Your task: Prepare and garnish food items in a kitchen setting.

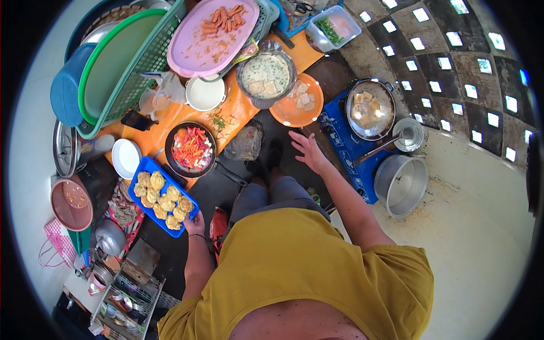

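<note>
My left hand (196,222) grips the near end of a blue plastic tray (144,163) that carries several golden fried patties (167,203). Nothing is in my right hand (309,151), whose fingers are spread in the air between the orange plate (293,114) and the blue gas stove (341,144). Pale square pieces, probably tempeh, lie on that plate. On the stove, similar pieces sit in oil in a wok (370,127). A grey bowl of herb-flecked batter (265,63) with squares in it stands beside the plate.
A frying pan of cut chillies and onions (191,148) sits on the orange table (238,106), its handle jutting over the edge. Beside the stove are an aluminium pot (399,185) and a ladle (376,149). A pink tray (189,51) and a green basket (127,91) stand farther back.
</note>
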Action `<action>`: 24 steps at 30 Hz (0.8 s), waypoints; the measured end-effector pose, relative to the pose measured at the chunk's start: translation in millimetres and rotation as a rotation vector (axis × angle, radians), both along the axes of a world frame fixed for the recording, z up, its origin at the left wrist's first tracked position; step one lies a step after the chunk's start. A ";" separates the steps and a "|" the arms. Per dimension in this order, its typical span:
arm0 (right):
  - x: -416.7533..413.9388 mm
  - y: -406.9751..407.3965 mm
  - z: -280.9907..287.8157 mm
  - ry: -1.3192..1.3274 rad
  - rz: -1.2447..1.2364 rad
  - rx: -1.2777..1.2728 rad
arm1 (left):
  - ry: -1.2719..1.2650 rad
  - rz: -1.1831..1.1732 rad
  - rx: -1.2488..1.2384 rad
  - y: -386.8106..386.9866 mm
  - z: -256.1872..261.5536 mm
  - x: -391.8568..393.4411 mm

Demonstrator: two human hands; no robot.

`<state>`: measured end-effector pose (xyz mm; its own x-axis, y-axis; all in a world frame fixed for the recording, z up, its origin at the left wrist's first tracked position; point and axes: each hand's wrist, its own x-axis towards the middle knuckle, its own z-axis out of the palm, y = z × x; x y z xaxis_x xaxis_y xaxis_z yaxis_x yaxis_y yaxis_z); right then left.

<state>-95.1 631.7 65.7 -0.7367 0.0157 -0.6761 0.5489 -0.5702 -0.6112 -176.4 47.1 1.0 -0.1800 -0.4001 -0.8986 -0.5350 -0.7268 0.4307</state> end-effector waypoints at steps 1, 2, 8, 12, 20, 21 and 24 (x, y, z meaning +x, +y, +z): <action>5.4 1.8 3.4 0.009 -0.006 0.002 | 0.009 -0.006 0.002 0.0 0.1 -0.1; 9.7 3.1 6.7 -0.034 -0.131 -0.084 | -0.007 0.014 -0.006 -0.3 0.3 -0.4; 6.0 27.7 -6.4 -0.110 -0.143 0.062 | 0.022 -0.029 -0.014 3.4 10.1 0.4; -11.3 43.1 -21.1 -0.069 -0.203 0.085 | 0.006 -0.009 0.011 2.5 15.1 -0.7; -33.3 47.8 -31.9 -0.056 -0.053 0.196 | 0.003 0.046 -0.003 -4.1 3.7 7.8; -31.6 49.9 -32.7 -0.076 -0.037 0.213 | -0.016 0.068 -0.027 -1.7 3.9 8.4; -24.5 54.2 -41.1 -0.118 0.001 0.250 | 0.027 0.062 -0.005 -6.7 -7.3 14.2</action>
